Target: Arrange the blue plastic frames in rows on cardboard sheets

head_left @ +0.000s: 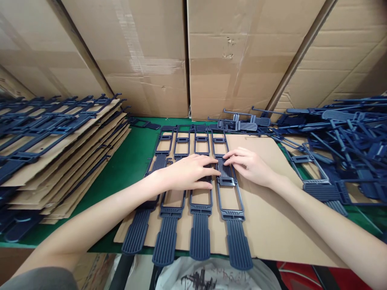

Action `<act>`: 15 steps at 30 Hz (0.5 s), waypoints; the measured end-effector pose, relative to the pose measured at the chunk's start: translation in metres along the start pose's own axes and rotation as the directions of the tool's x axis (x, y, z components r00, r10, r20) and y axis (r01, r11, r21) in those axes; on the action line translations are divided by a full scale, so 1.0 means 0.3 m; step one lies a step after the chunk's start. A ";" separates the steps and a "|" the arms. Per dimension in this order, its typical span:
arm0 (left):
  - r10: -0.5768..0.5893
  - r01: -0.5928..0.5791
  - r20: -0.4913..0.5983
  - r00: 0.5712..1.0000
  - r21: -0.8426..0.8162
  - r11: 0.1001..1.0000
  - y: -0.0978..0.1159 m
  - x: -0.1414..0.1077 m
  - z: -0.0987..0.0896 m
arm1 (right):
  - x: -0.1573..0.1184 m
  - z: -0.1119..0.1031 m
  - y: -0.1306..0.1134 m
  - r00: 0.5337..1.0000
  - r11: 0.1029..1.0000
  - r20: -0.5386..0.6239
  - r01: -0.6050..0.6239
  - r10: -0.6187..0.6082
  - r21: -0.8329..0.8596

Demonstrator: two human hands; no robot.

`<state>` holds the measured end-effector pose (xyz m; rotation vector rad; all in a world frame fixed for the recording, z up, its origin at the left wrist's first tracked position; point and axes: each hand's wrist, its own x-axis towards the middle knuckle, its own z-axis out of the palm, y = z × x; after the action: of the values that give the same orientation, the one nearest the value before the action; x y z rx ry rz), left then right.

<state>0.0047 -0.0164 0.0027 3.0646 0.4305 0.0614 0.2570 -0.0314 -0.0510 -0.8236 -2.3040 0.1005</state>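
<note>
Dark blue plastic frames with ribbed paddle ends lie in columns on a flat cardboard sheet (272,225). My left hand (193,172) reaches across the middle columns, palm down and fingers apart, its fingertips at the left edge of the rightmost frame (231,197). On that frame's other side, my right hand (248,165) has its bent fingertips against the ribbed part (223,168). Both hands touch the frame from opposite sides. Part of the second and third columns is hidden beneath my left hand.
At the left stands a stack of cardboard sheets (75,169) layered with blue frames. A tangled pile of blue parts (356,149) covers the right side of the green table (133,153). Large cardboard boxes (151,52) line the back.
</note>
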 end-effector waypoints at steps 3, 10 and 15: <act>-0.013 0.014 -0.019 1.000 0.037 0.999 0.008 0.003 -0.004 | -0.004 0.003 0.008 1.000 1.000 0.005 -0.012 0.012 -0.012; 0.048 -0.048 0.000 0.999 -0.013 0.999 0.041 0.006 -0.003 | -0.004 0.001 0.007 0.999 0.999 0.015 -0.048 0.048 -0.014; 0.059 -0.058 0.025 0.998 -0.027 0.998 0.041 0.005 0.005 | -0.003 -0.002 0.007 0.998 0.999 0.014 -0.054 0.054 0.004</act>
<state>0.0097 -0.0280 0.0020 3.0480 0.3355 0.0300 0.2590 -0.0303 -0.0517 -0.8856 -2.2943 0.1362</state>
